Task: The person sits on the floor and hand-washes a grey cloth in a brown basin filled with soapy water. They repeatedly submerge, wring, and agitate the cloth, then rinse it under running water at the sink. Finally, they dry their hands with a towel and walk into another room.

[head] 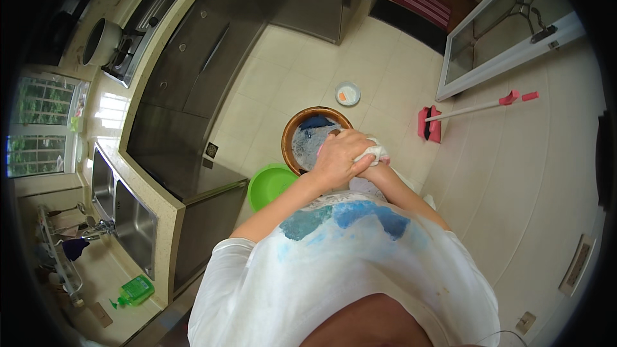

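Note:
My left hand (337, 156) is wrapped over my right hand (376, 170), which is partly hidden beneath it. Bunched between them is a white cloth (372, 151) with a bit of pink at its edge. Both hands are above the right side of a brown-rimmed basin (288, 142) on the floor. Inside the basin lie sudsy water (306, 147) and a dark blue cloth (316, 122). A small brown thing by my left fingers is too covered to identify.
A green plastic basin (265, 185) touches the brown one. Beyond sits a round dish (348, 101) holding white and orange pieces. A pink dustpan (435, 130) leans near the right wall, by an open glazed door (511, 29). Dark cabinets (164, 120) run along the left.

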The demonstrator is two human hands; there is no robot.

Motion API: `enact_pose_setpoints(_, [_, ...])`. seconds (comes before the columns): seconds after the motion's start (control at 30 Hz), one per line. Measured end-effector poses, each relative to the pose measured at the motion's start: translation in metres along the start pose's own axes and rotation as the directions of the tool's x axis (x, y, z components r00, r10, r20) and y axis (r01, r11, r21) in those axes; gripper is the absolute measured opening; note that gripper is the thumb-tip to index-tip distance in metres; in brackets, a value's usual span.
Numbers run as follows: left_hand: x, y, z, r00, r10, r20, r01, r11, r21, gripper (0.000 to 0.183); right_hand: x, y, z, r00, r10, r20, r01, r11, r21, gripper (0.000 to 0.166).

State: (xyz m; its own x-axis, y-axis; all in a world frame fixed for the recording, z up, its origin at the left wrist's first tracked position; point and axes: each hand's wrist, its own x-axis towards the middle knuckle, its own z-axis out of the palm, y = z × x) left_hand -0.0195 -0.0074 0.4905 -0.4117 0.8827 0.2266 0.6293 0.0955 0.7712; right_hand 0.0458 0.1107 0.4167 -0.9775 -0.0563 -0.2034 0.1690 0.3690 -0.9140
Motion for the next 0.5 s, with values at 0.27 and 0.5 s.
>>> enact_pose_setpoints(0.27, [0.072, -0.026, 0.038, 0.998, 0.009, 0.056, -0.002, 0.993, -0.117, 0.033, -0.026, 0.025, -0.109, 0.984, 0.154, 0.087, -0.159, 0.986, 0.056, 0.040])
enact_pose_setpoints(0.5, [0.182, -0.060, 0.088, 0.913, -0.406, 0.034, 0.377, 0.810, -0.448, 0.023, 0.003, 0.144, -0.241, 0.975, 0.222, 0.020, -0.205, 0.860, 0.467, 0.021])
